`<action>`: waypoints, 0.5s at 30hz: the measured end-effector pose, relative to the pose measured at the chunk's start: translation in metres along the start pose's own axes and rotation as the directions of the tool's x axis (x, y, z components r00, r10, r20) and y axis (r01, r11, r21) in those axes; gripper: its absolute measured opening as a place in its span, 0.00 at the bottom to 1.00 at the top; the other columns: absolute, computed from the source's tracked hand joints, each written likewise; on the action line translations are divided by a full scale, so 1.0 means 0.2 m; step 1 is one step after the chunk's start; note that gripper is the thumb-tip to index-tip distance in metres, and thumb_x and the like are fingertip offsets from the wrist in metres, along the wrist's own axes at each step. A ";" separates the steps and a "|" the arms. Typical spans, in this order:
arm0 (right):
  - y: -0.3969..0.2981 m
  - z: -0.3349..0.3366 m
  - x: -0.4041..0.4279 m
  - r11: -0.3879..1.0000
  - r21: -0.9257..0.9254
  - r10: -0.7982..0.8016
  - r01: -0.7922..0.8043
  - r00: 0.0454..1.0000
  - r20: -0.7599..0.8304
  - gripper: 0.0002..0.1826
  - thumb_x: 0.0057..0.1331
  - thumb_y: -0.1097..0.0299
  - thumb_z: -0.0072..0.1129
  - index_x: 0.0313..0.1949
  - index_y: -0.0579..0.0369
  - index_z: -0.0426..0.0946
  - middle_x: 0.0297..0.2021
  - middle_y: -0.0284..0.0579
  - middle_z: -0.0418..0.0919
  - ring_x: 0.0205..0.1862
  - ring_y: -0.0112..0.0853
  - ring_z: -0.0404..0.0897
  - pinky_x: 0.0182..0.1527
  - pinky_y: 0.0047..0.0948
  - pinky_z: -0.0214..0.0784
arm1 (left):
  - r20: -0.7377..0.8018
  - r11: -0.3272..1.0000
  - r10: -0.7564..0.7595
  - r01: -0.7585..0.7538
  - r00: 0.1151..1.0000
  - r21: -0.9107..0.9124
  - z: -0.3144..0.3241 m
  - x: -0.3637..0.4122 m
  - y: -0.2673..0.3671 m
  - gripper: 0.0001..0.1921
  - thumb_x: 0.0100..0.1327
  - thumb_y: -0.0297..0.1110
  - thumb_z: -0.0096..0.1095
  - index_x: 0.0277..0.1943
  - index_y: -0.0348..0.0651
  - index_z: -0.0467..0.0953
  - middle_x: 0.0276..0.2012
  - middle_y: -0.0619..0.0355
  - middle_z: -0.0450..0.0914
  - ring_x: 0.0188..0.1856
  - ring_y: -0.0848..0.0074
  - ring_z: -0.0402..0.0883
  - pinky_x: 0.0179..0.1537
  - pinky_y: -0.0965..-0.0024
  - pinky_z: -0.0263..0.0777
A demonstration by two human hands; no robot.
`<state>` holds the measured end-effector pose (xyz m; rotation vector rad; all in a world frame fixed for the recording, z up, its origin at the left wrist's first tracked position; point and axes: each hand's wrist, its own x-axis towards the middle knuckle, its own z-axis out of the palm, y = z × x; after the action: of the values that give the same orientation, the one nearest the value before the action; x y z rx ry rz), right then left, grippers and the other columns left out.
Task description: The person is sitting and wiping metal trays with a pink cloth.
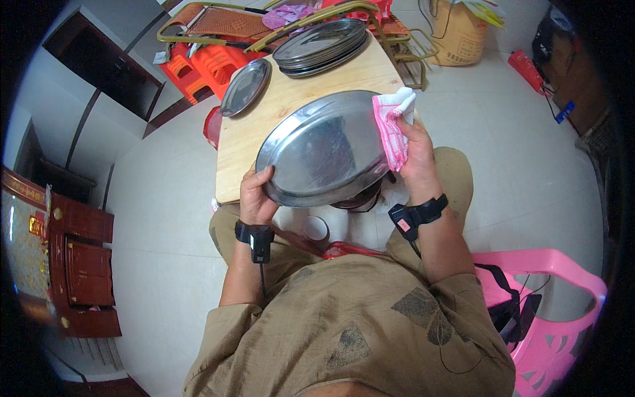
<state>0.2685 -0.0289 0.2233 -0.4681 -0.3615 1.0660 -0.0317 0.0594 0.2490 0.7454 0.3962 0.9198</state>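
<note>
Between my hands is a large oval stainless steel tray (322, 149), tilted and held above the near part of a wooden table. My left hand (259, 196) grips its left rim, thumb on the upper face. At the opposite end, my right hand (417, 149) clasps the rim through a folded white cloth with pink edging (392, 129). A smaller oval metal tray (246, 88) lies at the table's left edge. Farther back stands a stack of several oval metal trays (320, 47).
The light wooden table (238, 159) stands before my knees. Folding chairs (223, 22) and stacked orange plastic stools (198, 69) are behind it. A pink plastic chair (550, 317) is at my right. A yellow sack (459, 34) sits by the far wall, and a white cup (315, 228) is below the tray.
</note>
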 end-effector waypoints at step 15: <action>0.34 0.19 -0.16 0.992 -0.068 0.107 -0.110 0.994 -0.038 0.17 0.63 0.71 0.62 0.50 0.63 0.74 0.45 0.42 0.80 0.46 0.30 0.79 0.52 0.31 0.70 | -0.151 0.965 -0.075 0.033 0.986 -0.261 0.04 0.17 -0.29 0.22 0.69 0.35 0.54 0.62 0.34 0.66 0.58 0.50 0.75 0.59 0.63 0.73 0.64 0.56 0.62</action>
<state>0.1846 -0.0222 0.2178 -0.5727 -0.3470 1.1520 0.0246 0.0620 0.2125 0.4220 0.4260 0.9613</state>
